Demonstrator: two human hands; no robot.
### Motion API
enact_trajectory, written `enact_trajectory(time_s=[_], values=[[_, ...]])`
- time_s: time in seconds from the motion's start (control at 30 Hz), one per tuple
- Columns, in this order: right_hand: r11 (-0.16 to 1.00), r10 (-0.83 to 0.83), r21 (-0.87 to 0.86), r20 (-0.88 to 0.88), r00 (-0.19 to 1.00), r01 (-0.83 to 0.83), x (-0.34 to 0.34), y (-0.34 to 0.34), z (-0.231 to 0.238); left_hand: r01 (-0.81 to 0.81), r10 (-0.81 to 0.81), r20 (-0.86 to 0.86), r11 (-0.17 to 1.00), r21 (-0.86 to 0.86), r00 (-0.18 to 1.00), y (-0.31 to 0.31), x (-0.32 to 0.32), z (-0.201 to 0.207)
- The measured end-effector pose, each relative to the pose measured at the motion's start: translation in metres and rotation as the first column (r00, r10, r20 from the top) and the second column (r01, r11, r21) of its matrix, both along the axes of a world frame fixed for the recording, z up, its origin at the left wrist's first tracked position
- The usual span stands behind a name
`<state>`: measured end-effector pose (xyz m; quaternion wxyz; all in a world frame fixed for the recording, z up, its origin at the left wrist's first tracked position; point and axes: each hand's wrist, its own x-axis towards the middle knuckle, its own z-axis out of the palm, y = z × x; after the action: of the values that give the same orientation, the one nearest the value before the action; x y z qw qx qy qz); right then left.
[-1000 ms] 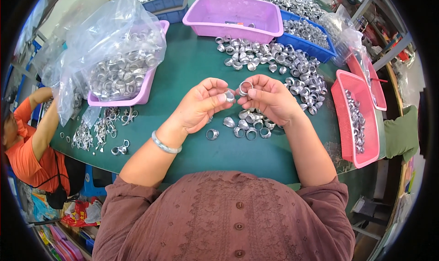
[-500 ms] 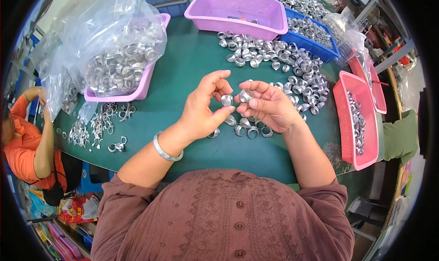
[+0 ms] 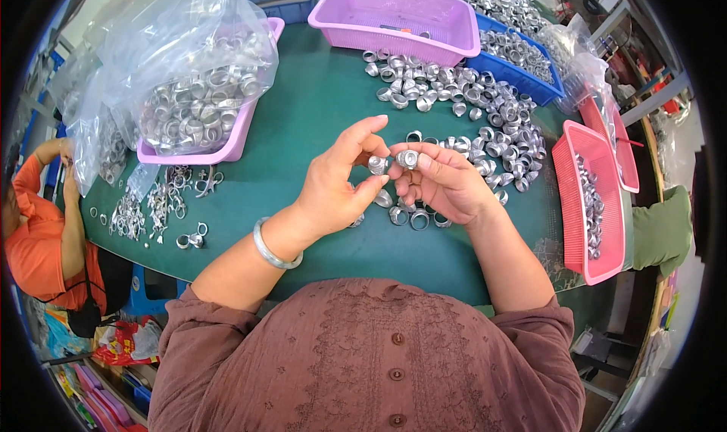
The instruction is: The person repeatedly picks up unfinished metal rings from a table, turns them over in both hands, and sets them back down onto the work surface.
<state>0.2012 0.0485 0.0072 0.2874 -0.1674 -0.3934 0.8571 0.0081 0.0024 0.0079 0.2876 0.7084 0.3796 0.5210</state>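
My left hand (image 3: pixel 327 180), with a pale bangle (image 3: pixel 271 248) at the wrist, pinches a silver ring (image 3: pixel 377 165) between thumb and fingers. Close beside it, my right hand (image 3: pixel 457 187) grips a second silver ring (image 3: pixel 407 159) by thumb and fingertips, its broad patterned face turned up. Both are held above the green table (image 3: pixel 363 254). Just below the hands lie several loose rings (image 3: pixel 419 219), partly covered by the fingers. A large spread of similar rings (image 3: pixel 496 118) reaches from behind my right hand toward the far side.
A purple basket (image 3: pixel 238 140) with bagged rings stands left; another purple basket (image 3: pixel 394 12) is at the back. Beside that is a blue tray (image 3: pixel 549 91) of rings. A pink basket (image 3: pixel 564 174) stands right. Small jewellery pieces (image 3: pixel 127 218) lie left, near a person in orange (image 3: pixel 53 243).
The ring in my right hand has turned so its patterned face shows, and the fingers beneath have curled in. My left hand has stayed nearly still with its ring.
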Motion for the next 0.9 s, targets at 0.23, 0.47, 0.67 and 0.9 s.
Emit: enact_trajectory(time_s=[0.23, 0.47, 0.67, 0.9], values=[[1.000, 0.010, -0.009, 0.008, 1.000, -0.010, 0.000, 0.000, -0.001, -0.060, 0.085, -0.143, 0.983, 0.171, 0.986, 0.001, -0.001, 0.002], [1.000, -0.005, -0.006, 0.014, 1.000, 0.005, -0.001, -0.001, 0.001, -0.052, 0.071, -0.130, 0.989, 0.141, 0.989, 0.001, -0.003, 0.002], [1.000, -0.009, 0.009, 0.006, 1.000, 0.009, -0.001, -0.001, 0.000, 0.076, -0.058, 0.217, 0.994, -0.076, 0.974, 0.002, -0.001, -0.003], [0.999, -0.041, 0.020, 0.013, 0.999, 0.040, -0.002, -0.002, 0.007, 0.512, -0.107, 0.725, 0.777, -0.366, 0.680, 0.009, -0.012, -0.005]])
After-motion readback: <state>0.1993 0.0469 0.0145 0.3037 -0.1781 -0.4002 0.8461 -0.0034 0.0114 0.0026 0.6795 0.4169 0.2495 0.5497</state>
